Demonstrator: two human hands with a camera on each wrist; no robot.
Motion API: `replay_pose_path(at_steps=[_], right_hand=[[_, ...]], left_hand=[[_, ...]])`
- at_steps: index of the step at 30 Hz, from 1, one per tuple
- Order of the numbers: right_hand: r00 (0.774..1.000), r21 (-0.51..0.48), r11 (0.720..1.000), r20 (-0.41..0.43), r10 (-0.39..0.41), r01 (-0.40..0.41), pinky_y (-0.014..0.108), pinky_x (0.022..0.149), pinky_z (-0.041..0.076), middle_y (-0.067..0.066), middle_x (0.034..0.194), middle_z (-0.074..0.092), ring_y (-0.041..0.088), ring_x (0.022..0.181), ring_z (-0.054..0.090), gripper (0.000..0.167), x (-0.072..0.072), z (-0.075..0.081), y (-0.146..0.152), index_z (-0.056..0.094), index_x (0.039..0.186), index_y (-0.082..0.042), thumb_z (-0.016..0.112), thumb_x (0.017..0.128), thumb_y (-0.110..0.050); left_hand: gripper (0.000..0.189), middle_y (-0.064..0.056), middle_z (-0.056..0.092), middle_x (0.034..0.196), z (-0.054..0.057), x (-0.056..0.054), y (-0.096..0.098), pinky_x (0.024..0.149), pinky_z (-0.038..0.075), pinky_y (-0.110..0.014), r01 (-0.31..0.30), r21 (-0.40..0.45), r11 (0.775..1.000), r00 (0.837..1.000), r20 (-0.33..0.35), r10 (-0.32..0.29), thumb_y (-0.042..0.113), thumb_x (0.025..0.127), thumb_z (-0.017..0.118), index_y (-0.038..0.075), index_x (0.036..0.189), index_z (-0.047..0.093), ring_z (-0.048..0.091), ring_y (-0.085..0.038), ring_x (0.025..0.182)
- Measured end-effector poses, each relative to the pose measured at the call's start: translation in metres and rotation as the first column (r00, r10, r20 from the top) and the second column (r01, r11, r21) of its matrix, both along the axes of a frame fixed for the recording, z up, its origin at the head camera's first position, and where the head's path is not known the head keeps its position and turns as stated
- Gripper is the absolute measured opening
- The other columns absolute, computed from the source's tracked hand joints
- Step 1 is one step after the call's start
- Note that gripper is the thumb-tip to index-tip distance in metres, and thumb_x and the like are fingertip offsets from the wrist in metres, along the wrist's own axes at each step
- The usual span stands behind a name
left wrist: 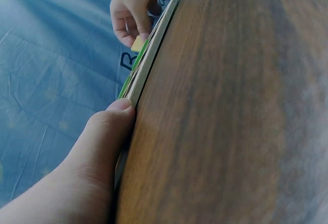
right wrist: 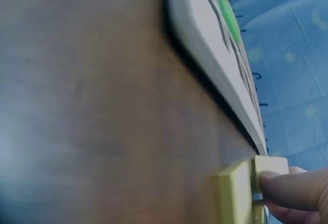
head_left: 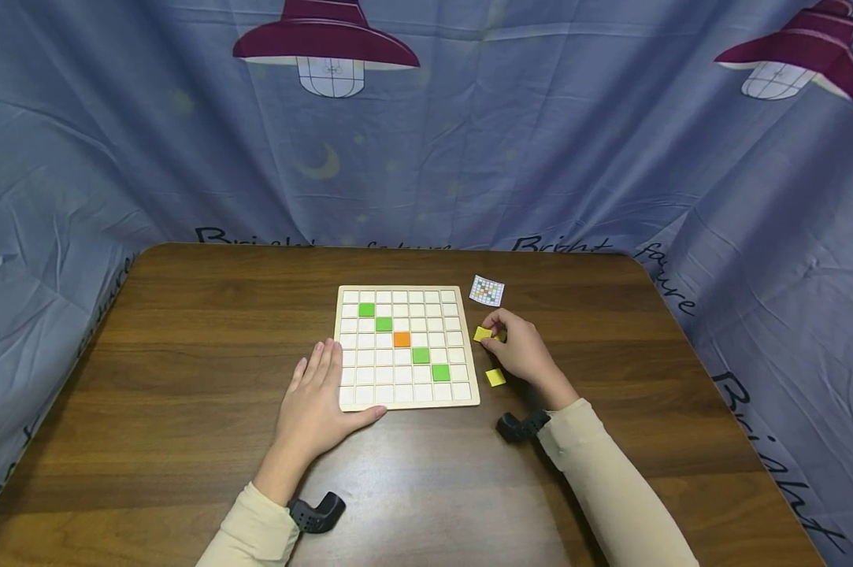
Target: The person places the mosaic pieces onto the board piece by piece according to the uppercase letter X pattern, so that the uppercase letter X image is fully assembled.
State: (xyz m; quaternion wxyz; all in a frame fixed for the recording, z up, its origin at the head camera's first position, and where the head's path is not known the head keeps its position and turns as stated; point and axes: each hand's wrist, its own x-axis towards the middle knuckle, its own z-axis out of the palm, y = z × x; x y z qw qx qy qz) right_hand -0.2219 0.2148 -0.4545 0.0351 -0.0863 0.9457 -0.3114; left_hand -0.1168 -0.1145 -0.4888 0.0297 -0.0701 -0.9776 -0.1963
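Head view: right grip [head_left: 521,346] pinches a yellow tile [head_left: 482,334] (square); left grip [head_left: 313,403], thumb splayed, touches a gridded board [head_left: 433,405].

L sleeve [head_left: 252,528], R sleeve [head_left: 624,488] – both plain cream; wrist cams [head_left: 320,517] – blk, curved, approx. matching.

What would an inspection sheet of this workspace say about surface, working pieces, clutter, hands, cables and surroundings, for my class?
Surface: brown wood-grain table.
Job's things: white gridded board bearing four green tiles and one orange tile along a diagonal; loose yellow tile right of it; printed card farther back.
Clutter: nothing seen.
Left hand: rests against the board's left and near edges, fingers extended.
Right hand: pinches the held yellow tile; another yellow piece is partly hidden.
Cables: nothing seen.
Surroundings: blue curtain with printed lamps and lettering.
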Motion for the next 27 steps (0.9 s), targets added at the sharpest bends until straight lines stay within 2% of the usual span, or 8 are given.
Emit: replay_pose_path(at_steps=[3,8,13,21,27], right_hand=[[1.000,-0.042,0.999,-0.004,-0.015,0.015,0.036,0.080,0.045,0.008,0.094,0.062,0.024,0.089,0.057,0.016,-0.007,0.004,-0.003,0.063,0.104,-0.008,0.071,0.091,-0.008],[0.999,-0.112,0.993,-0.009,-0.038,0.037,0.036,0.081,0.046,0.008,0.096,0.060,0.024,0.090,0.056,0.014,-0.023,0.011,-0.015,0.063,0.106,-0.007,0.068,0.092,-0.008],[1.000,-0.157,0.988,0.027,0.013,-0.009,0.038,0.089,0.049,0.007,0.098,0.060,0.023,0.095,0.056,0.014,-0.039,0.011,-0.035,0.062,0.106,-0.009,0.068,0.093,-0.010],[0.996,-0.126,0.990,0.064,0.069,-0.060,0.035,0.074,0.043,0.005,0.095,0.059,0.023,0.085,0.053,0.012,-0.048,0.005,-0.060,0.062,0.106,-0.014,0.066,0.095,-0.015],[0.994,-0.070,0.993,0.058,0.096,-0.092,0.035,0.074,0.042,0.004,0.094,0.058,0.023,0.081,0.051,0.012,-0.049,0.002,-0.068,0.062,0.108,-0.016,0.065,0.097,-0.017]], left_hand=[[0.130,-0.020,0.021,0.164,0.000,0.000,0.000,0.125,0.016,-0.050,0.000,0.000,1.000,1.000,0.000,0.000,0.088,0.071,0.056,-0.003,0.156,0.020,0.018,-0.032,0.154],[0.130,-0.021,0.022,0.163,0.000,0.000,-0.001,0.125,0.016,-0.050,0.004,-0.005,1.000,1.000,-0.011,-0.004,0.087,0.071,0.057,-0.004,0.156,0.020,0.019,-0.033,0.154],[0.130,-0.021,0.023,0.163,0.001,-0.001,-0.001,0.125,0.017,-0.050,0.001,0.000,1.000,1.000,-0.027,-0.001,0.086,0.070,0.059,-0.005,0.155,0.021,0.020,-0.033,0.153],[0.131,-0.020,0.020,0.164,0.000,-0.001,-0.001,0.125,0.016,-0.049,0.001,-0.005,1.000,1.000,0.005,-0.001,0.088,0.071,0.055,-0.004,0.156,0.019,0.017,-0.032,0.154],[0.130,-0.019,0.021,0.164,-0.001,-0.002,-0.001,0.126,0.016,-0.049,0.001,-0.006,1.000,1.000,0.010,-0.001,0.088,0.071,0.055,-0.003,0.156,0.019,0.017,-0.031,0.154]])
